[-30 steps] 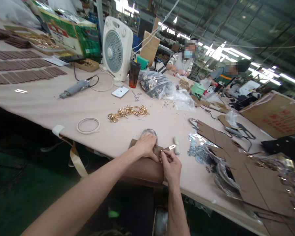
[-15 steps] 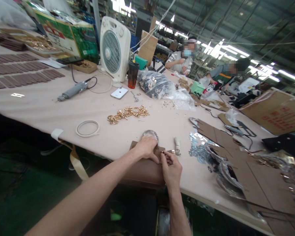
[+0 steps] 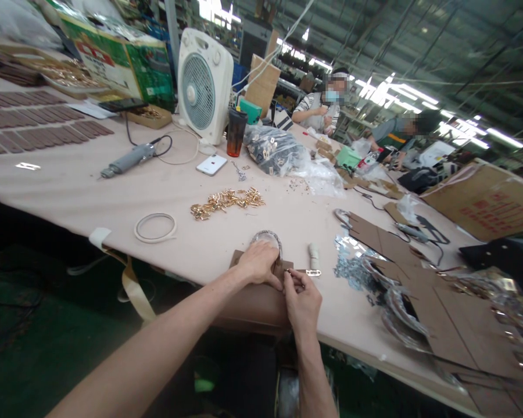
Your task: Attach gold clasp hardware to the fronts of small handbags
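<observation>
My left hand (image 3: 260,264) presses down on a brown leather bag (image 3: 253,305) at the table's front edge, its thumb and fingers closed about the bag's upper part. A ring-shaped handle (image 3: 268,234) in clear wrapping rises just behind that hand. My right hand (image 3: 304,296) is closed in a pinch at the right end of the bag's brown flap (image 3: 285,266); what sits between its fingertips is too small to make out. A gold metal plate (image 3: 314,273) with slots sticks out to the right, just above the right fingers. Behind it stands a small whitish roll (image 3: 314,253).
Gold fittings (image 3: 229,200) lie in a heap ahead, with a roll of tape (image 3: 155,227) to their left. An electric screwdriver (image 3: 128,161), a phone (image 3: 211,165), a tumbler (image 3: 236,132) and a fan (image 3: 204,87) stand farther back. Brown leather panels (image 3: 444,302) are stacked at right.
The gold plate beside my right hand has turned and now shows its slotted face more plainly. My right hand has shifted very slightly left; my left hand stays on the bag.
</observation>
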Demonstrator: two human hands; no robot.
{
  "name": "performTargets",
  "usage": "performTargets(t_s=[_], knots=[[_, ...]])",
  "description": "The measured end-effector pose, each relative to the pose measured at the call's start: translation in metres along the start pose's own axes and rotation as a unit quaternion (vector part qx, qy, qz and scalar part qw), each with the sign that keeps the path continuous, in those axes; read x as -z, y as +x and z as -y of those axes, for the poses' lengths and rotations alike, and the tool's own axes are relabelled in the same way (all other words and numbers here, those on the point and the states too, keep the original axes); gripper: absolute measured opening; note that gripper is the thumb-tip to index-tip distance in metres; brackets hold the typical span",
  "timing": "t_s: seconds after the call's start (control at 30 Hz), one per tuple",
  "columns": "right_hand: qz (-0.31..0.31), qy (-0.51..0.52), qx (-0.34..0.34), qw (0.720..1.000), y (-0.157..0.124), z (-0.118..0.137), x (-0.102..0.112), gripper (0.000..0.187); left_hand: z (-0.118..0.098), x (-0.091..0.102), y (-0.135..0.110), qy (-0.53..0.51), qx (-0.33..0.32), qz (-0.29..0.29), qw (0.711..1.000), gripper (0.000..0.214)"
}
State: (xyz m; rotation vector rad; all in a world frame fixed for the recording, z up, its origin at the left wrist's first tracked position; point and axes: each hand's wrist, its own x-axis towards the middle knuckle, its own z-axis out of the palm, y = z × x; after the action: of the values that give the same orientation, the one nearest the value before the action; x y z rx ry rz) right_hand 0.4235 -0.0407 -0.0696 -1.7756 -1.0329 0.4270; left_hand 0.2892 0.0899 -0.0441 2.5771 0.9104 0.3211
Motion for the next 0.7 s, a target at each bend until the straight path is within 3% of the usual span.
performTargets(t_s=[0.27, 0.4, 0.57, 0.7], knots=[[0.008, -0.129, 0.085, 0.988, 0.004, 0.002, -0.005, 0.032, 0.0, 0.001, -0.003, -0.013, -0.001, -0.008, 1.0, 0.069], [-0.011, -0.136, 0.118, 0.984, -0.001, 0.001, -0.005, 0.036, 0.002, 0.002, -0.003, -0.027, -0.002, -0.011, 1.0, 0.067], [0.011, -0.09, 0.099, 0.991, -0.002, -0.005, -0.001, 0.04, 0.008, 0.003, -0.01, -0.055, -0.024, -0.025, 0.998, 0.056], [0.043, -0.047, 0.055, 0.996, 0.007, -0.004, 0.002, 0.044, 0.013, 0.003, -0.033, -0.072, -0.048, -0.096, 0.992, 0.043]])
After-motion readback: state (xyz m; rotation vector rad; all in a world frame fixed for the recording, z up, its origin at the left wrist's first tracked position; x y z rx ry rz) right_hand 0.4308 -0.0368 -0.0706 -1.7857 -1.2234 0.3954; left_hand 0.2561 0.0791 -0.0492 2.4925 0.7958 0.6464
